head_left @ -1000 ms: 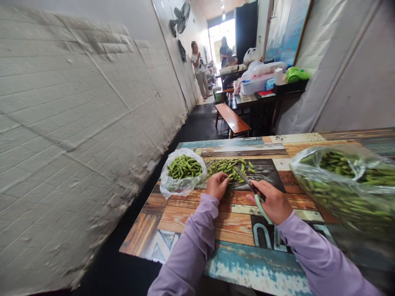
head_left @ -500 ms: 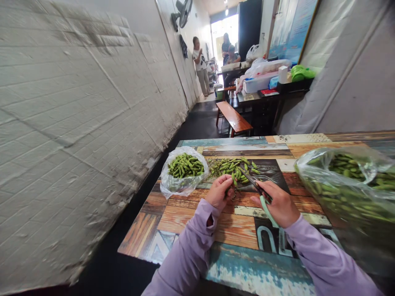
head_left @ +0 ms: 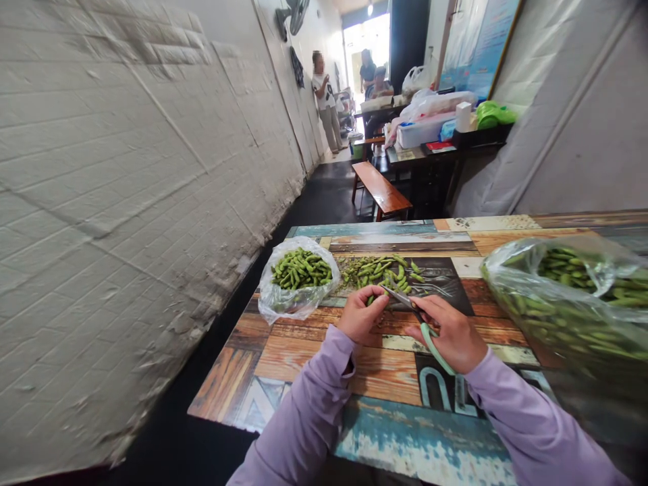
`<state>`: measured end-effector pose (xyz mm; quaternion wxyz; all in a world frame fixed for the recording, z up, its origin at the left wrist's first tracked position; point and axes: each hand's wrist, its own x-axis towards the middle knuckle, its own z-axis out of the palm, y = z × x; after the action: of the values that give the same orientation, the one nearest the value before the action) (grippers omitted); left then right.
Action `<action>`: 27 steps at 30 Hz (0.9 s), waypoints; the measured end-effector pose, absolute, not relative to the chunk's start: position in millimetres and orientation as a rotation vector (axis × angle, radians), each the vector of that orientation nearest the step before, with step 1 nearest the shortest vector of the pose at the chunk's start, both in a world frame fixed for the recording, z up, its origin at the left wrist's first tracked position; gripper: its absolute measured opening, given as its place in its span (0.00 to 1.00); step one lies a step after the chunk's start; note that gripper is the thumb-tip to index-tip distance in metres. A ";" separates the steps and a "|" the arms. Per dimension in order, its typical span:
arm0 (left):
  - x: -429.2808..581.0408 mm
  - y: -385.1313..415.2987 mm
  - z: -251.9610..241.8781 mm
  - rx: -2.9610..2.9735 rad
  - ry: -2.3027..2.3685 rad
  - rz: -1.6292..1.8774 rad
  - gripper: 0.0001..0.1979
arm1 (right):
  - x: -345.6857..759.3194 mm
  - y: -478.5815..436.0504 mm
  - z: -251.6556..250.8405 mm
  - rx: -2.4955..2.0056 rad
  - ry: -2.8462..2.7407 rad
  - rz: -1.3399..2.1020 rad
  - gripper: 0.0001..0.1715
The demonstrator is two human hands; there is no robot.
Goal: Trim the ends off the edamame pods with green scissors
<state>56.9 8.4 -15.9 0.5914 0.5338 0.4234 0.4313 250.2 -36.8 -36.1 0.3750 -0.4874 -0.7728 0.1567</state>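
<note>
My left hand (head_left: pixel 360 316) is closed, pinching a green bean pod (head_left: pixel 374 298) just in front of a loose pile of pods (head_left: pixel 379 269) on the table. My right hand (head_left: pixel 452 333) grips scissors (head_left: pixel 411 309) with a light green handle; their blades reach left to the pod held by my left hand. Both sleeves are lilac.
A small plastic bag of pods (head_left: pixel 298 278) sits left of the pile, and a large plastic bag of pods (head_left: pixel 570 297) lies at the right. The patterned table (head_left: pixel 399 378) ends near a white brick wall on the left. A bench (head_left: pixel 381 192), cluttered tables and people stand farther back.
My left hand picked a pod out of the pile and drew it back. The scissors swung left to meet it.
</note>
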 end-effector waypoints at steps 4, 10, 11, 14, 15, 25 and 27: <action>58.1 6.8 -10.5 1.502 0.982 1.014 0.14 | 248.2 -37.8 -34.7 -1.245 -1.979 0.444 0.26; 63.7 1.5 -6.3 1.629 0.988 0.998 0.12 | 247.6 -38.2 -33.3 -1.237 -1.973 0.451 0.26; 64.0 1.2 -7.0 1.627 0.993 0.998 0.12 | 247.7 -38.1 -33.3 -1.229 -1.974 0.449 0.27; 64.2 1.0 -8.4 1.625 0.995 0.992 0.13 | 247.4 -38.2 -33.1 -1.211 -1.978 0.446 0.28; 64.2 0.9 -8.3 1.626 0.993 0.991 0.13 | 247.3 -38.5 -32.8 -1.211 -1.979 0.447 0.28; 61.3 1.3 -4.8 1.699 0.979 1.003 0.10 | 250.4 -38.4 -30.6 -1.186 -2.063 0.432 0.24; 59.8 2.8 -5.4 1.727 0.981 1.014 0.10 | 251.3 -38.3 -31.2 -1.188 -2.072 0.424 0.24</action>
<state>59.8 2.8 -5.4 0.4400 0.6954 0.3950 0.4083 251.3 -38.3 -31.2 0.3503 -0.4587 -0.8001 0.1636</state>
